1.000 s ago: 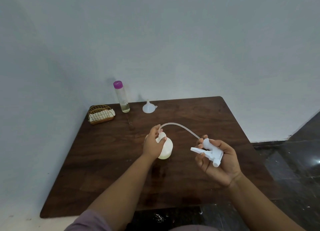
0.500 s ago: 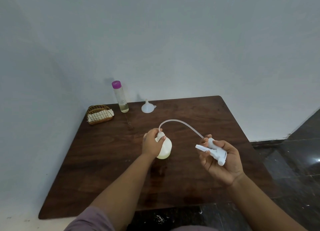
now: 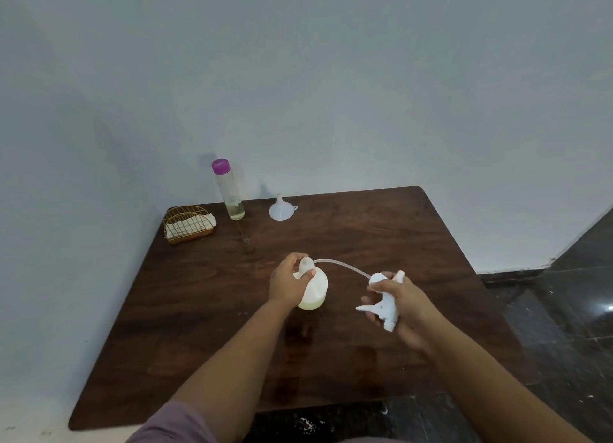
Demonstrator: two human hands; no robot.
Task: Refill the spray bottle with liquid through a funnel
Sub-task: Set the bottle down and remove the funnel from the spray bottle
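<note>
A small white spray bottle (image 3: pixel 315 293) stands at the middle of the dark wooden table (image 3: pixel 365 243). My left hand (image 3: pixel 287 281) grips it around the neck and shoulder. To its right, my right hand (image 3: pixel 403 305) holds the white trigger spray head (image 3: pixel 381 305), which is off the bottle. The head's clear dip tube (image 3: pixel 341 265) arcs back to the bottle's mouth. At the table's back edge a white funnel (image 3: pixel 281 208) rests mouth down. Left of it stands a tall clear bottle (image 3: pixel 229 194) with a purple cap and a little yellowish liquid at the bottom.
A gold wire holder with white napkins (image 3: pixel 188 223) sits at the back left corner. The table stands against a pale wall. Dark tiled floor (image 3: pixel 564 310) lies to the right and in front.
My right hand has turned the spray head, so its nozzle now points down and left. The dip tube's arc is lower. My left hand and the bottle have stayed in place.
</note>
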